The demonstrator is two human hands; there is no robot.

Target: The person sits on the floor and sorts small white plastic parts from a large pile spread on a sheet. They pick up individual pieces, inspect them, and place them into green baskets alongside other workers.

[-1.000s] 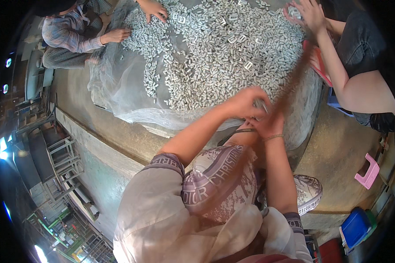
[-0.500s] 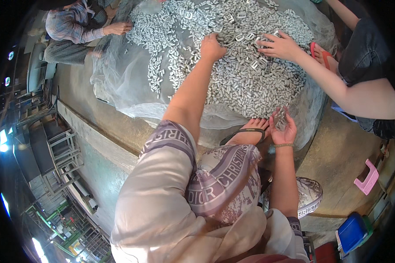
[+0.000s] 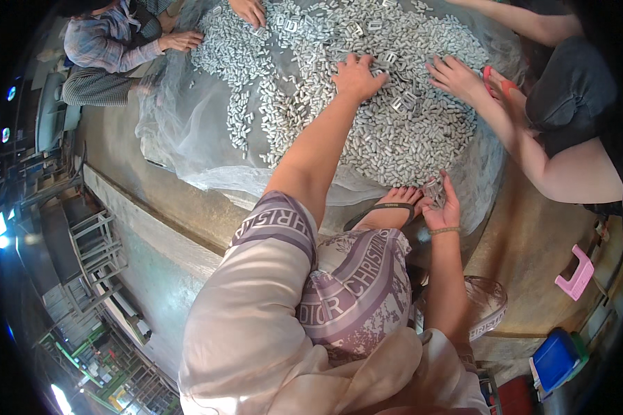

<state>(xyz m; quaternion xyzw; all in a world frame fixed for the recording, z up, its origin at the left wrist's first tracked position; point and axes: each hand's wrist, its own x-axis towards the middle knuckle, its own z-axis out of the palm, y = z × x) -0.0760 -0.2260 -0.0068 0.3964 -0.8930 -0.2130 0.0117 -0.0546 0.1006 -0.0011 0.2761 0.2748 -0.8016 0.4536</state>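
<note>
A wide heap of small silver-grey metal pieces (image 3: 408,138) lies before me on a sheet of translucent netting (image 3: 180,149). My left hand (image 3: 356,79) reaches far out over the heap, fingers spread and touching the pieces. Among them are larger metal frames shaped like buckles (image 3: 397,104), several close to that hand. My right hand (image 3: 441,207) is palm up at the heap's near edge, beside my sandalled foot. Its fingers curl round a few grey metal pieces (image 3: 433,191), whose exact shape is blurred.
A co-worker's hand (image 3: 457,77) rests on the heap at right; another's hand (image 3: 181,41) is at far left. A third hand (image 3: 249,11) reaches in at the top. A pink plastic stool (image 3: 576,273) and a blue bin (image 3: 555,360) stand at right, metal racks (image 3: 97,242) at left.
My left hand has moved right across the heap and its fingers have spread. My right hand has curled more round its pieces. A hand has come in at the top; the right co-worker's hand has shifted.
</note>
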